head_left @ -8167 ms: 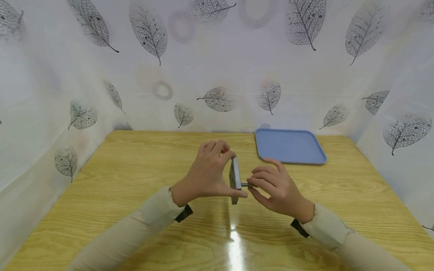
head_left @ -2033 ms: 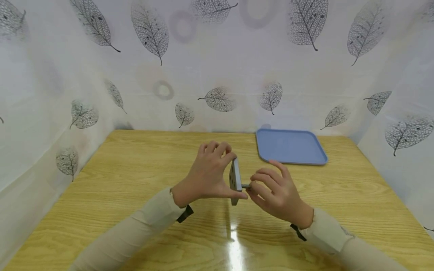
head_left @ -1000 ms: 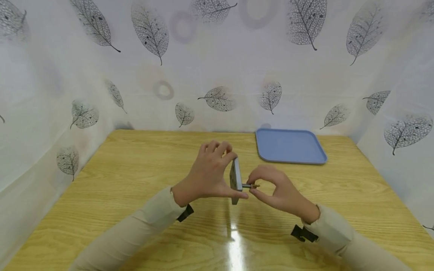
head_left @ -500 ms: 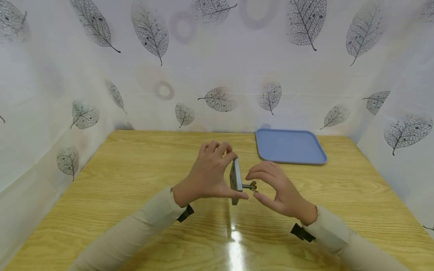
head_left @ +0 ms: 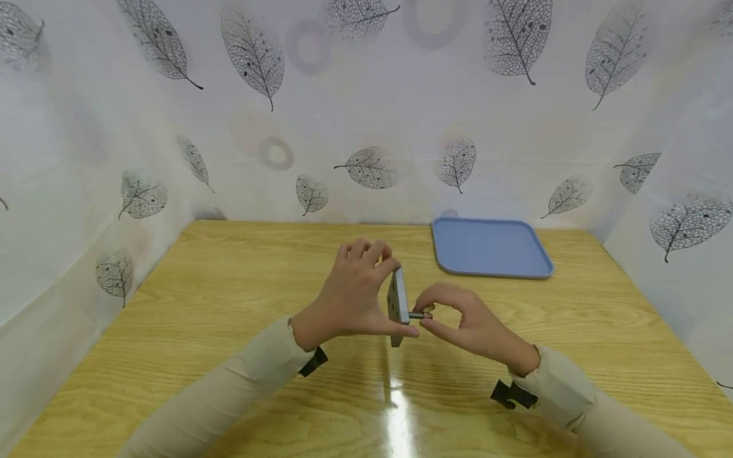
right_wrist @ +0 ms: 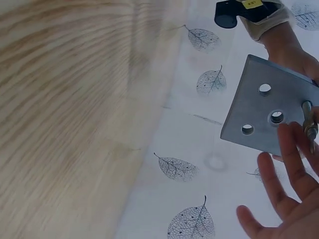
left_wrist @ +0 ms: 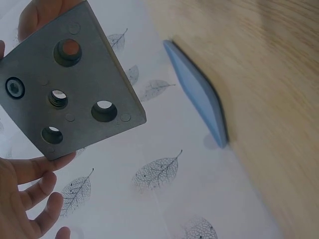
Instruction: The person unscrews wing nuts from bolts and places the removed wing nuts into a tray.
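On wooden table [head_left: 229, 286], blue tray [head_left: 492, 247] is set right of centre; mid-frame, grey plate [left_wrist: 79, 84] is gripped upright by wide-spread left hand [head_left: 355, 292] and, on its bolt [head_left: 416, 315], wing nut [head_left: 429, 315] is pinched by right hand's [head_left: 478, 324] thumb and finger.

Shows plain grey on the plate [left_wrist: 82, 87], brassy brown on the wing nut [right_wrist: 310, 130], solid blue on the tray [head_left: 491, 247], yellow wood grain on the table [head_left: 229, 286], netted dark leaves across the white cloth [head_left: 366, 105], cream on the sleeves [head_left: 206, 401].
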Action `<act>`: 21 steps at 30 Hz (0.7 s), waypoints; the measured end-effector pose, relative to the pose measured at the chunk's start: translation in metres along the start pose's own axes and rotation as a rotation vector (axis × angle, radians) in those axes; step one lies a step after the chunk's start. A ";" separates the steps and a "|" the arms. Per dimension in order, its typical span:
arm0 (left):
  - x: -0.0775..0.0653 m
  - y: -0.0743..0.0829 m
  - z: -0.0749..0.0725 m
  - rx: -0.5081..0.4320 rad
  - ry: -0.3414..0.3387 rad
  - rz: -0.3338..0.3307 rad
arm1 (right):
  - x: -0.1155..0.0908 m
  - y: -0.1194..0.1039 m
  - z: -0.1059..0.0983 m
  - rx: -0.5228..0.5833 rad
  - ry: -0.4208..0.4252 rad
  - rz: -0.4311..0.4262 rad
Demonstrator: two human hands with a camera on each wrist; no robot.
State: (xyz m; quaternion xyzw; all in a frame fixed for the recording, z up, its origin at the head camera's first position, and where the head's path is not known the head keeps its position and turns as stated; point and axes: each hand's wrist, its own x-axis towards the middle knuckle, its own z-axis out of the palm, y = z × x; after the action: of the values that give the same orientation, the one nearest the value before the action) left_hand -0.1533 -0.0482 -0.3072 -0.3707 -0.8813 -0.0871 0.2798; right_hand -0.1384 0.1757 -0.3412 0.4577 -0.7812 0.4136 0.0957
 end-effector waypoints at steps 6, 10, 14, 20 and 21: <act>0.000 0.000 0.000 0.010 -0.002 0.003 | 0.000 0.000 0.004 -0.268 0.118 -0.172; 0.000 0.000 0.000 0.013 -0.008 0.002 | 0.000 0.000 0.007 -0.478 0.229 -0.339; 0.000 0.001 0.000 0.002 -0.010 -0.004 | 0.003 0.000 0.008 -0.668 0.329 -0.505; -0.001 0.001 0.000 0.004 -0.005 -0.004 | 0.002 0.001 0.008 -0.560 0.256 -0.435; -0.001 0.001 0.000 0.003 -0.004 -0.004 | 0.001 0.001 0.007 -0.469 0.207 -0.366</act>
State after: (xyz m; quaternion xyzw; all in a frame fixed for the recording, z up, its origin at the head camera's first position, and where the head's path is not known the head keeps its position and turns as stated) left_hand -0.1528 -0.0482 -0.3080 -0.3689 -0.8827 -0.0857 0.2783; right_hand -0.1382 0.1703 -0.3462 0.5117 -0.7461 0.2423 0.3503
